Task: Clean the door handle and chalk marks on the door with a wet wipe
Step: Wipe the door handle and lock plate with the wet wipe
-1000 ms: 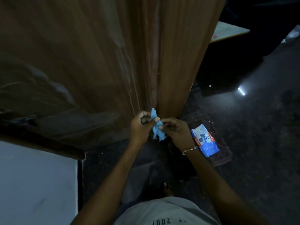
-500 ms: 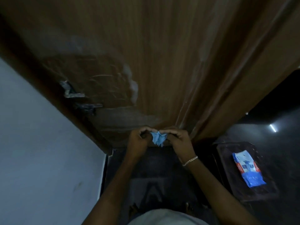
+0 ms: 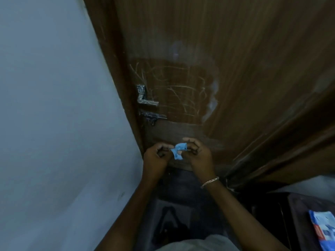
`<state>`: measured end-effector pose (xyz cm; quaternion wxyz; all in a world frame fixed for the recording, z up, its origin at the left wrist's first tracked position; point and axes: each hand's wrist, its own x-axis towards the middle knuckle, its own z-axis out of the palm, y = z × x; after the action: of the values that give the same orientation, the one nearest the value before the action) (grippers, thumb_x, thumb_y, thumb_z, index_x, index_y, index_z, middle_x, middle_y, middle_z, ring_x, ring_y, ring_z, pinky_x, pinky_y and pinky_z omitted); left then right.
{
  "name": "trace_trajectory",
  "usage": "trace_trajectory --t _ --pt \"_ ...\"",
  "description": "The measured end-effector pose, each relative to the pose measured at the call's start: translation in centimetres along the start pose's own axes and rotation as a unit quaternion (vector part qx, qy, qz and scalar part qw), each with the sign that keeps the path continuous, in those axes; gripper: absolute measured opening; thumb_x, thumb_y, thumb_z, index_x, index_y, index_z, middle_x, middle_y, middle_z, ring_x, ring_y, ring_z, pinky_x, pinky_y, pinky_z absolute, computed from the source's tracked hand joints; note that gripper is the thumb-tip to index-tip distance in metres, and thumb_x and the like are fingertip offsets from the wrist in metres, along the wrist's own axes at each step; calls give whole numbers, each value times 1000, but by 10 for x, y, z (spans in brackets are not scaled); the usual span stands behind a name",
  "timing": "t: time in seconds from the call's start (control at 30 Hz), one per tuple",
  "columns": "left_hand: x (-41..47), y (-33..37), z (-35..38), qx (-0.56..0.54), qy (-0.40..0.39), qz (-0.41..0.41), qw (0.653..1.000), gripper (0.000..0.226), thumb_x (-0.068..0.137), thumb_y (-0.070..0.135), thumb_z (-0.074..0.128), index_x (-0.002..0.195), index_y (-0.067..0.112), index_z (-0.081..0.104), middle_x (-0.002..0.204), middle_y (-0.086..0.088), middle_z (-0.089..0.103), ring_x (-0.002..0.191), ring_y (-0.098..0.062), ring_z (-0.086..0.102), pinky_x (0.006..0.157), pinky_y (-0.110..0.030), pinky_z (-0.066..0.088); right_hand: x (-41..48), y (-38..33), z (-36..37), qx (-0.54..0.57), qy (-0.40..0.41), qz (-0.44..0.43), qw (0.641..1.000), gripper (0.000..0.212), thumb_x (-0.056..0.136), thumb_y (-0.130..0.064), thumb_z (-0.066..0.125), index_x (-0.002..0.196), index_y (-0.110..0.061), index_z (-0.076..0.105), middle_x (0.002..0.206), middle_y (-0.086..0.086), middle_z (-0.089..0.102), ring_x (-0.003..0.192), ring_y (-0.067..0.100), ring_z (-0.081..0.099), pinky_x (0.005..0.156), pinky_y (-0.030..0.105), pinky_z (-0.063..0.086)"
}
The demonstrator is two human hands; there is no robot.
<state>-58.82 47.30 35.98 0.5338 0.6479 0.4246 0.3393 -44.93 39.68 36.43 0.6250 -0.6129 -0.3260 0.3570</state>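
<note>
A brown wooden door [image 3: 244, 60] fills the upper middle and right. White chalk marks [image 3: 177, 91] scrawl across it beside a metal door handle [image 3: 146, 98], with a dark latch [image 3: 153, 117] just below. Both hands are held together below the latch, in front of the door's lower part. My left hand [image 3: 156, 157] and my right hand [image 3: 198, 154] pinch a small crumpled blue wet wipe [image 3: 178, 151] between their fingertips. A chain bracelet circles my right wrist.
A pale wall [image 3: 54, 124] covers the left side, meeting the door frame. At the lower right a blue and white wipes packet [image 3: 324, 230] lies on a dark stool or tray [image 3: 299, 214]. The dark floor shows below my arms.
The view has swung up and left, bringing the handle and chalk marks toward the middle. Both hands still hold the blue wipe, which looks more spread out between the fingers.
</note>
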Motion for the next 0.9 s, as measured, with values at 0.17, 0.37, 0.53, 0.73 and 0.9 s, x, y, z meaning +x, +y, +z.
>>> trace_trajectory --t 0.17,0.37,0.53,0.73,0.9 --pt "26 -17 -18 26 33 9 999 11 91 12 67 99 12 75 93 2 77 86 -12 73 82 -37 61 30 10 27 -74 -47 -41 995 22 84 0 72 102 -12 76 104 -1 74 99 15 70 87 32 57" --pt "66 -36 -29 72 73 12 995 21 98 17 58 107 5 74 101 -7 76 91 -16 73 86 -42 60 75 16 54 -138 -96 -49 985 26 91 -11 67 115 -19 71 104 -8 67 96 1 66 84 15 52" --pt "95 -38 -28 132 49 50 989 19 100 17 54 100 8 71 95 -4 73 85 -11 71 80 -31 59 118 25 60 -156 -120 -39 980 27 91 -3 65 114 -14 72 106 -4 68 96 -2 65 84 12 50" --pt "116 -35 -31 157 -40 65 985 19 100 13 53 106 17 70 91 12 69 83 2 67 76 -11 51 156 31 55 -136 -76 -19 988 27 88 5 63 106 -10 74 102 -2 74 93 2 70 80 17 55" --pt "140 -39 -43 95 -10 7 995 19 98 13 57 108 19 71 89 12 70 78 0 70 70 -15 54 194 23 56 -119 -16 -22 992 24 87 1 65 108 -8 72 100 -5 70 90 -1 67 78 11 53"
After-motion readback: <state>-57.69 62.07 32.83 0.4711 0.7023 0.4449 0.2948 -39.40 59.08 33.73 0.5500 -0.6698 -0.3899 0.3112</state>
